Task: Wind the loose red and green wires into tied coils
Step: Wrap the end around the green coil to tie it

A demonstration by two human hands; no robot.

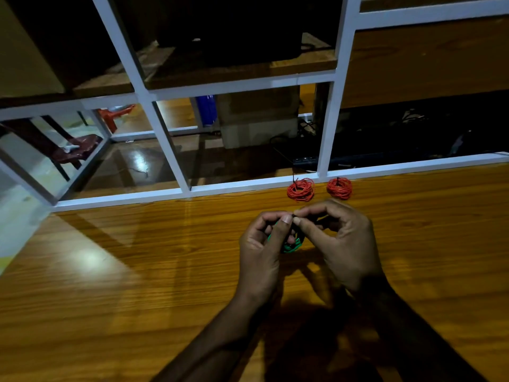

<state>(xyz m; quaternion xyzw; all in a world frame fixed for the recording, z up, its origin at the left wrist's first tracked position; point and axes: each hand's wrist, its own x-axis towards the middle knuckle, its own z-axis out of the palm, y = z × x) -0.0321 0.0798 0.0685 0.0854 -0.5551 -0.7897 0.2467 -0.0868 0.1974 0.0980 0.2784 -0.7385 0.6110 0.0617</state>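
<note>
I hold the green coil between both hands just above the wooden table. My left hand curls round its left side, thumb up, and my right hand pinches a thin dark tie at the coil's top, where the fingertips of both hands meet. Two red coils, each with a dark tie, lie side by side and apart at the table's far edge, against the white frame.

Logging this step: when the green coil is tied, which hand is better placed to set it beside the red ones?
Probably right. The right hand lies just below both red coils; the left hand, gripping the green coil, sits farther.
</note>
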